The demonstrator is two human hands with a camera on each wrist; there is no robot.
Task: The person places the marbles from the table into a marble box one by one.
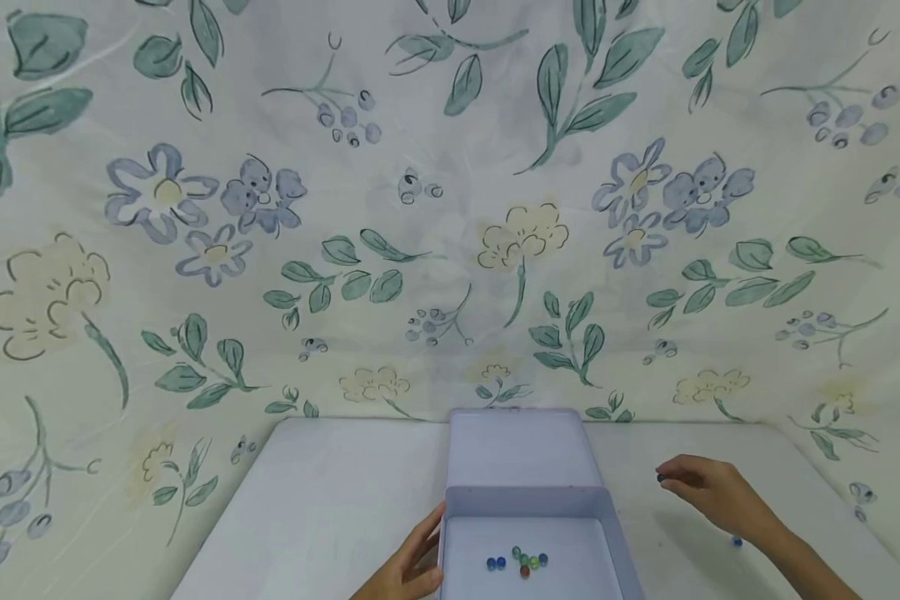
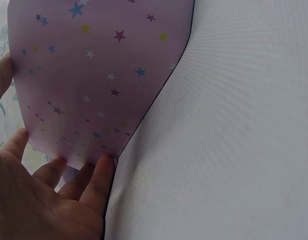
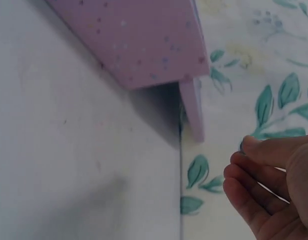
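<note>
A pale lilac box point(image 1: 625, 542) with its lid point(image 1: 523, 450) folded back sits on the white table. Several glass marbles lie loose inside it, among them a red marble point(image 1: 525, 572) and a blue marble point(image 1: 501, 563). My left hand point(image 1: 408, 562) touches the box's left wall from outside; the left wrist view has its fingertips point(image 2: 103, 167) against the star-printed side point(image 2: 93, 75). Right of the box, above the table, my right hand point(image 1: 712, 492) pinches a small dark marble point(image 1: 661, 477) between thumb and fingertips. In the right wrist view, fingers mostly cover that marble.
Another blue marble point(image 1: 737, 541) lies on the table beneath my right forearm. White table surface point(image 1: 345, 483) extends on both sides of the box. Floral-patterned cloth point(image 1: 450, 208) rises behind the table and along its sides.
</note>
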